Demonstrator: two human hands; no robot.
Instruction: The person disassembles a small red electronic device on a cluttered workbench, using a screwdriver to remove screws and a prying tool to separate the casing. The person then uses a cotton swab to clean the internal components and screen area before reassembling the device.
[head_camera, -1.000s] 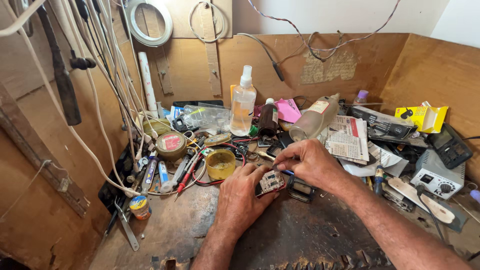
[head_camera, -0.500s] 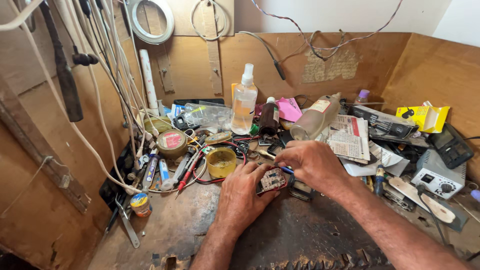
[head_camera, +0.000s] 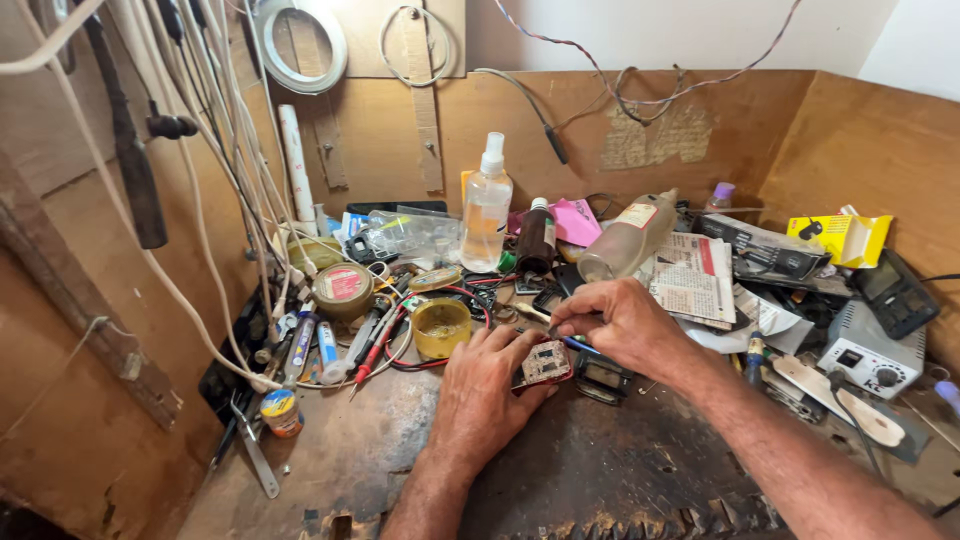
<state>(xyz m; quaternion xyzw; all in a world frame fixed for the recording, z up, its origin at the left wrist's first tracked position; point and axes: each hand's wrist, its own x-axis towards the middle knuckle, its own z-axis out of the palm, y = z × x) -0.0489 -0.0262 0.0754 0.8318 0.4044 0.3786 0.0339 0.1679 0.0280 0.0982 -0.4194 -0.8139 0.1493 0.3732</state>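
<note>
My left hand (head_camera: 480, 390) lies on the dark worktop and pins a small reddish circuit board (head_camera: 546, 362) under its fingertips. My right hand (head_camera: 615, 325) hovers just right of the board and pinches a thin tool with a blue handle (head_camera: 575, 343), its tip down at the board's upper edge. A small black box-shaped part (head_camera: 600, 378) lies under the right hand, partly hidden by it.
A yellow open tin (head_camera: 441, 327) stands left of the board among red and black probe leads (head_camera: 375, 350). Behind are a clear spray bottle (head_camera: 487, 212), a dark brown bottle (head_camera: 536, 238), a tipped plastic bottle (head_camera: 625, 240) and a grey soldering station (head_camera: 868, 350). White cables (head_camera: 215, 150) hang at left.
Both hands stay at the board. The right hand has shifted slightly, and the tool tip sits a little differently against the board's edge.
</note>
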